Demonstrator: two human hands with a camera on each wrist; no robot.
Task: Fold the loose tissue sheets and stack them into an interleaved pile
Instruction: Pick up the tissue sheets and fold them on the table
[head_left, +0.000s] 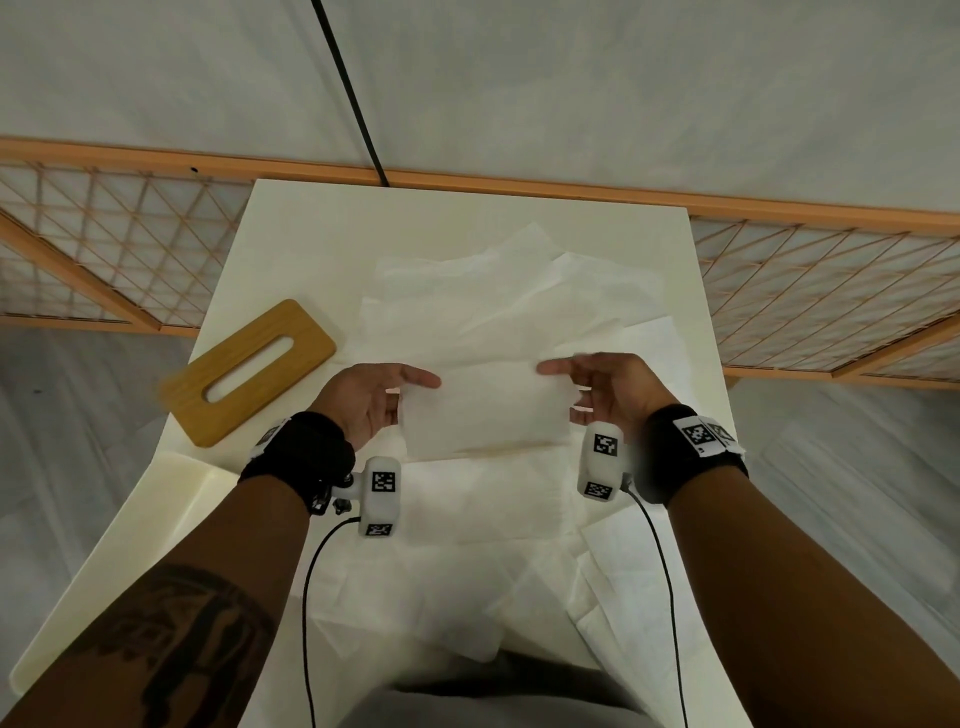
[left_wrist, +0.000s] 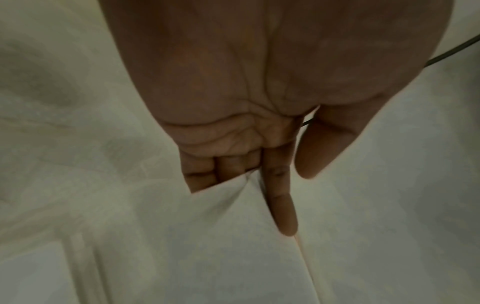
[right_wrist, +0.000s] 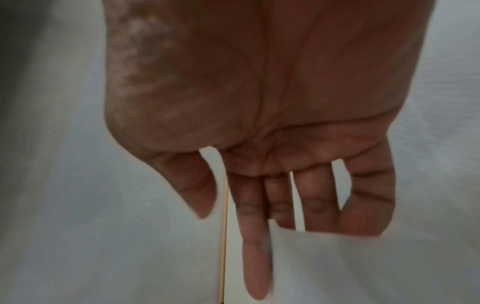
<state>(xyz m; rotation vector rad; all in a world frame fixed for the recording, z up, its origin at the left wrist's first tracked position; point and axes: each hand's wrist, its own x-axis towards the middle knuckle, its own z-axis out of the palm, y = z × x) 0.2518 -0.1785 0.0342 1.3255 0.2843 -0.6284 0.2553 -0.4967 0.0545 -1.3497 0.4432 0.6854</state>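
Note:
Both hands hold a folded white tissue sheet (head_left: 485, 410) a little above the table, one at each end. My left hand (head_left: 410, 389) grips its left end: in the left wrist view the index finger (left_wrist: 281, 205) lies straight along the sheet (left_wrist: 207, 236) while the other fingers disappear behind it. My right hand (head_left: 563, 387) grips the right end the same way, index finger (right_wrist: 255, 257) on one side of the sheet (right_wrist: 350, 267) and the remaining fingertips hidden behind it. Loose unfolded sheets (head_left: 519, 301) lie spread behind the hands, and more sheets (head_left: 467, 571) lie beneath the wrists.
A wooden tissue-box lid (head_left: 249, 371) with a slot lies at the left of the white table (head_left: 291, 234). A white box part (head_left: 176, 488) sits at the near left edge. A lattice screen (head_left: 119, 244) stands behind the table. Camera cables trail from both wrists.

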